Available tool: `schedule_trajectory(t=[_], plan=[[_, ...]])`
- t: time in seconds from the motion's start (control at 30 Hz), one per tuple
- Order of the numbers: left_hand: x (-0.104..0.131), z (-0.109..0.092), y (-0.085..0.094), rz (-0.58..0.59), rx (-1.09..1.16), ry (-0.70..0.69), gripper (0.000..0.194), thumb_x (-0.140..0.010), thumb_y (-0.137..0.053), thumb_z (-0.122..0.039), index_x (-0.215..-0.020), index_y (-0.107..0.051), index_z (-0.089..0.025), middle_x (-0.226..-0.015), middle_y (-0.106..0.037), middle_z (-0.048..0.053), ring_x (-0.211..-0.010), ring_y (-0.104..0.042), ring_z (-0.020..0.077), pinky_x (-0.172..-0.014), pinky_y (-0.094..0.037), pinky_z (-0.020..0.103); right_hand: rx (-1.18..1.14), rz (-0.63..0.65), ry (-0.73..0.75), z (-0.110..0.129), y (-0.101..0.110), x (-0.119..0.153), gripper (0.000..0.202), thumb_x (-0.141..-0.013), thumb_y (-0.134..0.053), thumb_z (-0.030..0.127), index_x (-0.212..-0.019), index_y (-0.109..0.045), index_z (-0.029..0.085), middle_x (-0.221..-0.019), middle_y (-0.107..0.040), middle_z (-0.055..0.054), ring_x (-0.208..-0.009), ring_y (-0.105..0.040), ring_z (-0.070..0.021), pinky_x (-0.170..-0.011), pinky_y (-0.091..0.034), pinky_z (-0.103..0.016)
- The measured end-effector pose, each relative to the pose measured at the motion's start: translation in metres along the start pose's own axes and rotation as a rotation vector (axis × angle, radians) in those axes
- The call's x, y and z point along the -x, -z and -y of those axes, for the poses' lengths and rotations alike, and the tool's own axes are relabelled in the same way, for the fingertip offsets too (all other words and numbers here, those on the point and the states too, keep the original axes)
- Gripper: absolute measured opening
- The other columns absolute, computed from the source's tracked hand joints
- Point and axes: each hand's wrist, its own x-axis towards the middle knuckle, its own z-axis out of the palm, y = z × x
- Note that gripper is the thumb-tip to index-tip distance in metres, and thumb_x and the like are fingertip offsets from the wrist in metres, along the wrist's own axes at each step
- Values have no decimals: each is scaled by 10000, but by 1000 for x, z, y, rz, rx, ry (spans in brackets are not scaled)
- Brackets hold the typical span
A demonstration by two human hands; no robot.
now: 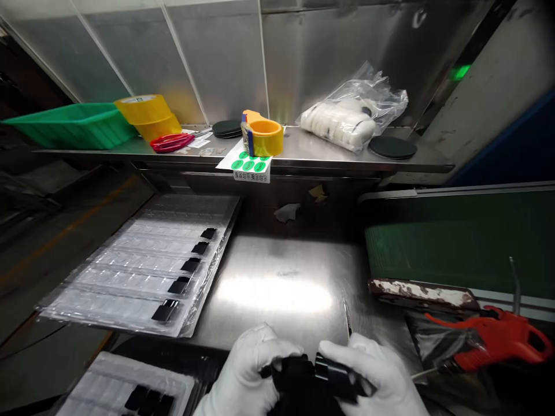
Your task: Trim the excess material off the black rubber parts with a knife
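- Looking down through the head camera, we see our two white-gloved hands together at the near edge of the steel worktop [277, 271].
- Our left hand [247, 370] is clenched around a black part [291, 372], fingers curled over its left end.
- Our right hand [373, 375] grips a second black piece [336, 375] that touches the first; thin tweezers [347, 316] stick up just behind this hand.
- Along the worktop's left edge lies a clear blister tray [143, 271] with a column of small black chips [191, 264] down its right side.
- At the near left corner a second tray [104, 384] holds several more black chips.
- Past the worktop's right edge rests a red air gun [498, 341], beside a green conveyor belt [459, 242].
- On the shelf [303, 153] behind the far edge we see a green bin [73, 124], yellow tape rolls [150, 115], red scissors [171, 142], an orange tape dispenser [262, 134], green stickers [249, 164] and a plastic bag [351, 112].
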Motion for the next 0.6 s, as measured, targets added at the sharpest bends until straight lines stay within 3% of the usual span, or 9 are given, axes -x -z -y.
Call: schedule_trajectory(t=[0.1,0.17,0.27,0.37,0.47,0.6], plan=[[-7,-8,-15,40,12,37,136,-856,-666,-288,-858,-750,-181,-707,-669,39,-624,-576,139,-632,-484,247,-172,-39,9,-6,6,-1,565,-658,-733,83,-1153,-680,351,-625,-531,59,-518,-548,-92,-519,-462,-198],[-8,-11,-25,-10,7,69,116,-824,-705,-279,-829,-753,-173,-707,-660,40,-639,-592,140,-631,-487,236,-362,-21,-159,-13,6,1,488,-645,-764,98,-1058,-723,356,-667,-570,44,-586,-582,-115,-577,-492,-222],[-9,-17,-38,-121,14,166,96,-750,-775,-257,-801,-758,-178,-724,-660,39,-659,-611,143,-628,-488,226,-580,14,-508,-41,-6,8,323,-635,-799,215,-948,-730,260,-840,-679,-10,-791,-657,-193,-738,-537,-287],[-10,-19,-52,-208,190,359,100,-712,-800,-234,-762,-734,-179,-746,-674,28,-675,-619,146,-642,-495,237,-574,39,-672,-90,-37,17,347,-695,-684,240,-1038,-652,204,-1020,-716,-58,-979,-665,-246,-870,-529,-335],[-10,-15,-67,-366,421,508,224,-598,-854,-151,-743,-684,-169,-735,-675,-2,-667,-605,126,-624,-475,210,-453,85,-702,-133,-76,22,321,-657,-621,156,-975,-668,171,-958,-718,-77,-928,-666,-262,-872,-521,-381],[3,-3,-85,-507,552,657,388,-555,-865,-151,-828,-595,-199,-775,-691,4,-523,-625,148,-433,-414,199,-231,104,-632,-157,-112,21,251,-592,-694,87,-827,-713,173,-1014,-661,-61,-997,-576,-245,-952,-450,-425]])
